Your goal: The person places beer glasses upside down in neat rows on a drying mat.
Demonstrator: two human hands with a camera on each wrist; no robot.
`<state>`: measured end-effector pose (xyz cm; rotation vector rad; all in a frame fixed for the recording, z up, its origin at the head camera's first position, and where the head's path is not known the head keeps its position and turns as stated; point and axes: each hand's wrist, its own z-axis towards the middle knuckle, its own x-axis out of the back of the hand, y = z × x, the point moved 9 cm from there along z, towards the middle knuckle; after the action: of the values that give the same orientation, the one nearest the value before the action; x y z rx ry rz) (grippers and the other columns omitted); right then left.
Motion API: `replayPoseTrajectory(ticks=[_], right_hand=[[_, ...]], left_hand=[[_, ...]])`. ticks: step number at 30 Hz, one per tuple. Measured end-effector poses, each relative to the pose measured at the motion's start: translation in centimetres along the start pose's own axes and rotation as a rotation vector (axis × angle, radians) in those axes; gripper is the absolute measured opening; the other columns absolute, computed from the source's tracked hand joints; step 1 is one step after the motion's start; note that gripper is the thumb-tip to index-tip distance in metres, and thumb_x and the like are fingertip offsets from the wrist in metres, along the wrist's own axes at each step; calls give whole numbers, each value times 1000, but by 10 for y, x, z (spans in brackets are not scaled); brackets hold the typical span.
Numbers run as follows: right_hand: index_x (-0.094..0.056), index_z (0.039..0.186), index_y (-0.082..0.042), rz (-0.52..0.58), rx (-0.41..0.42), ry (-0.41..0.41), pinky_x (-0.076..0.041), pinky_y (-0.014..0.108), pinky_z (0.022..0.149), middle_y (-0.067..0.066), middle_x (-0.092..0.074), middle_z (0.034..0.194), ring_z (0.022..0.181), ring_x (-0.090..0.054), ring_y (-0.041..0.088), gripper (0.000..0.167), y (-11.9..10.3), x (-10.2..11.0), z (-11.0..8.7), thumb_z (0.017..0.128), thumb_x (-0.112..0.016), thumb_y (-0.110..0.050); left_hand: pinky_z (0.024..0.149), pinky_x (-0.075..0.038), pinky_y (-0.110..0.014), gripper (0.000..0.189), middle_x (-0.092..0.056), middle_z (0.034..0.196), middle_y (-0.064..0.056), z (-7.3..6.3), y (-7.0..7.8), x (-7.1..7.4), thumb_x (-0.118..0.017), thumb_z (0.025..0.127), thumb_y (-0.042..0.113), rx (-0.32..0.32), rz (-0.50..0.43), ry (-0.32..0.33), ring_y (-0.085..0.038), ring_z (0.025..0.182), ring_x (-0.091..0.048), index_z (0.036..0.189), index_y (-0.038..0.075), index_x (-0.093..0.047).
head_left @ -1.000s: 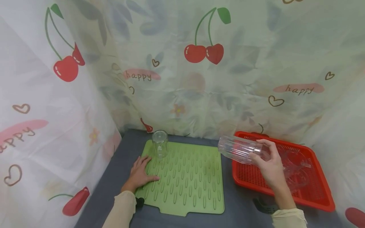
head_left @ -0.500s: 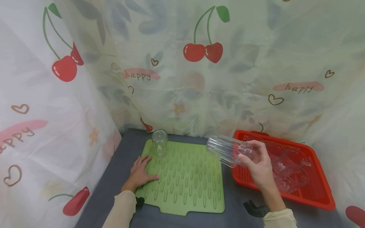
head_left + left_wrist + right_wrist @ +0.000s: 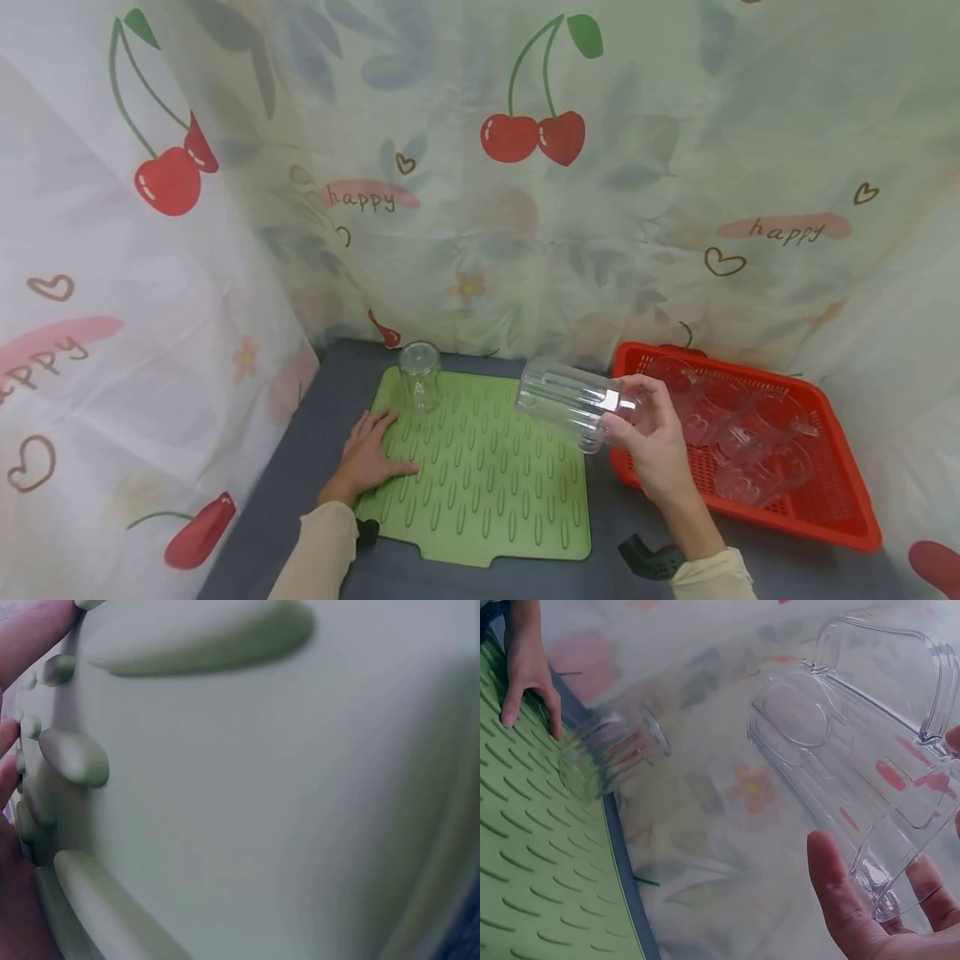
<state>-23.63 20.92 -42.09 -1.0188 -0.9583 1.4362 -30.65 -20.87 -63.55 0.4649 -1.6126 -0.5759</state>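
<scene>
My right hand (image 3: 660,446) grips a clear glass mug (image 3: 566,396) by its base end, tilted nearly on its side above the right part of a green ridged drying mat (image 3: 480,500). In the right wrist view the mug (image 3: 802,742) shows its squarish handle (image 3: 877,634), with my thumb and fingers around the other end. With fingers spread, my left hand (image 3: 366,458) rests on the mat's left edge. Just beyond it another clear glass (image 3: 420,379) stands upside down at the mat's back left corner. The left wrist view holds mostly the mat (image 3: 210,787) up close.
A red plastic basket (image 3: 855,508) stands right of the mat, holding several clear glass mugs (image 3: 765,471). Dark grey cloth (image 3: 270,517) covers the table. A patterned curtain (image 3: 480,242) hangs close behind and at both sides.
My right hand has carried the mug leftward from over the basket to over the mat's right side, uncovering more mugs in the basket. The left hand has stayed in place.
</scene>
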Motion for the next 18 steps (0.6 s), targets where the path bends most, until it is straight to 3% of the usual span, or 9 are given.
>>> replayPoseTrajectory(ticks=[9,18], right_hand=[[-44,134,-7,58,-28,-55,-62,26,82,3,-52,131,109,-64,13,46,11,-18,3,94,-58,12],[-45,134,-9,92,-104,-67,-59,22,81,1,-49,132,108,-63,10,46,38,-28,5,94,-60,10]], left_hand=[[121,-16,-73,113,-26,169,-10,-1,-2,-2,-88,69,61,5,6,0,-43,158,-8,159,17,-37],[121,-16,-73,112,-25,169,-10,0,0,0,-88,70,61,5,2,-8,-43,159,-7,159,17,-37]])
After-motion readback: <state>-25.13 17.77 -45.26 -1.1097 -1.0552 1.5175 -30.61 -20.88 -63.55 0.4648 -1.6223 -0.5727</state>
